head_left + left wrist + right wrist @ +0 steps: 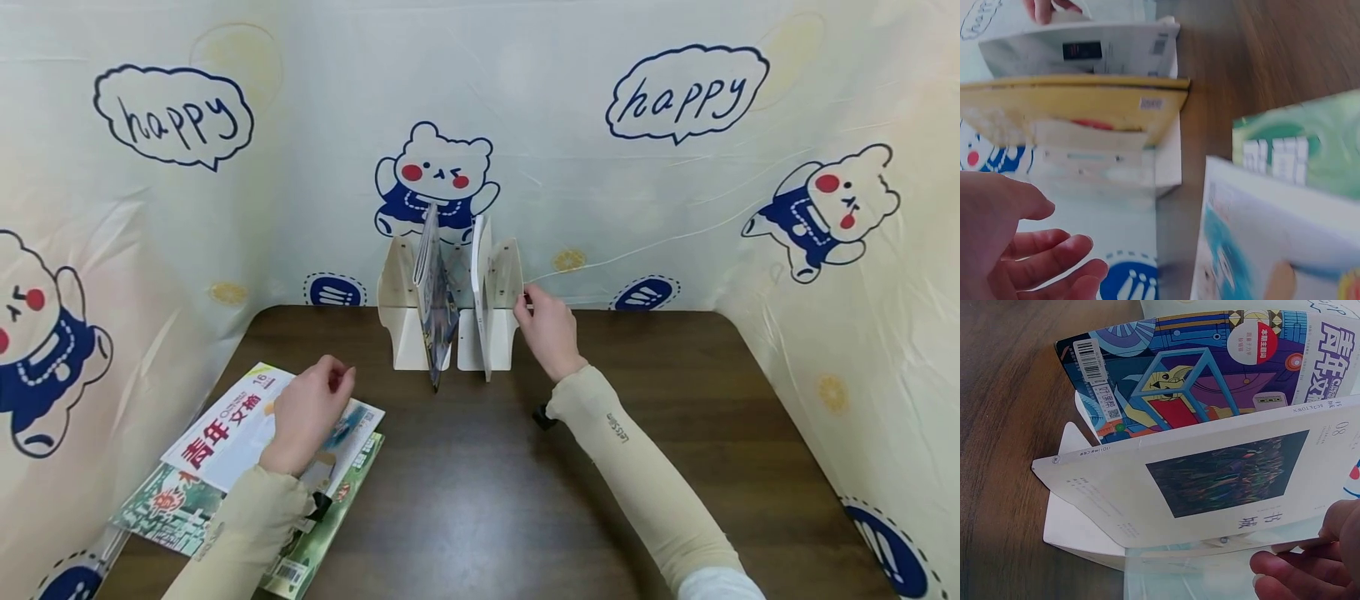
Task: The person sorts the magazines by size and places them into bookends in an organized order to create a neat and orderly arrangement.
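Tugging the white thin-panelled rack (508, 275), pinched by the right hand (551, 332) near the brown wood-grain table's (480, 483) far edge, could topple it; left hand (306, 415) loose-fingered.

The left forearm (240, 533) slants up and inward from the lower edge of the head view, its left hand (309, 417) holding nothing; the thumb (1029, 199) stands apart from loosely bent fingers (1054, 259). The right forearm (648, 483) angles inward from the other side, reaching farther forward, and the right hand (551, 333) pinches between its thumb (1342, 515) and curled fingers (1282, 572).
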Available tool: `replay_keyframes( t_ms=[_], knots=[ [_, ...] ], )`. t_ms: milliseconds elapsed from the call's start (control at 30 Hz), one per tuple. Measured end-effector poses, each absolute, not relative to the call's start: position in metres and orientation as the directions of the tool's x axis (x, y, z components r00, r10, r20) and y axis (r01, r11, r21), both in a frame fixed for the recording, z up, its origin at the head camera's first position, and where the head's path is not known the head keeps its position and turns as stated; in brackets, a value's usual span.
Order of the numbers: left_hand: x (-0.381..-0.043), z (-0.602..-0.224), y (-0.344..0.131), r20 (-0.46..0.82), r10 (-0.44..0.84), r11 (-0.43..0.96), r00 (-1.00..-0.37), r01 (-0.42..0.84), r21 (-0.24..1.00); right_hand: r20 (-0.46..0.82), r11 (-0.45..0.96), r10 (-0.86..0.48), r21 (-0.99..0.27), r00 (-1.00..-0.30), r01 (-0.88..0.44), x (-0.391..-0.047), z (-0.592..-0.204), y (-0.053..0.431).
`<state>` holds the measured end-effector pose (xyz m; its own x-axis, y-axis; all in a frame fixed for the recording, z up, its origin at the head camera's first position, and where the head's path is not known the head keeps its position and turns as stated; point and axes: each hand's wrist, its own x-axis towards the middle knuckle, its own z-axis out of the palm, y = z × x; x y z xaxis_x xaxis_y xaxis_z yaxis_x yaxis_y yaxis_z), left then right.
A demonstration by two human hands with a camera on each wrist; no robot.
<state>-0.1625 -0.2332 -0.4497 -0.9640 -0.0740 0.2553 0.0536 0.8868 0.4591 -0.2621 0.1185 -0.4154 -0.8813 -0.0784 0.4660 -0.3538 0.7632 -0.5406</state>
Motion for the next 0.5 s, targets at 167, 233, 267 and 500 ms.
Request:
replay_keyframes(
  t_ms=[167, 233, 267, 500],
  knots=[
    [-0.16, -0.453, -0.255, 0.191, -0.109, 0.89, -0.975, -0.01, 0.455, 0.47, 0.759, -0.074, -0.546, -0.88, -0.355, -0.262, -0.416, 0.119],
    [-0.16, -0.454, -0.265, 0.145, -0.129, 0.891, -0.981, -0.05, 0.452, 0.469, 0.761, -0.074, -0.544, -0.88, -0.354, -0.263, -0.416, 0.119],
    [-0.159, -0.455, -0.27, 0.12, -0.145, 0.889, -0.982, -0.076, 0.451, 0.469, 0.762, -0.074, -0.542, -0.88, -0.354, -0.263, -0.416, 0.119],
    [-0.151, -0.46, -0.302, 0.06, -0.257, 0.871, -0.964, -0.205, 0.447, 0.474, 0.768, -0.072, -0.535, -0.877, -0.352, -0.263, -0.417, 0.12]
  ],
)
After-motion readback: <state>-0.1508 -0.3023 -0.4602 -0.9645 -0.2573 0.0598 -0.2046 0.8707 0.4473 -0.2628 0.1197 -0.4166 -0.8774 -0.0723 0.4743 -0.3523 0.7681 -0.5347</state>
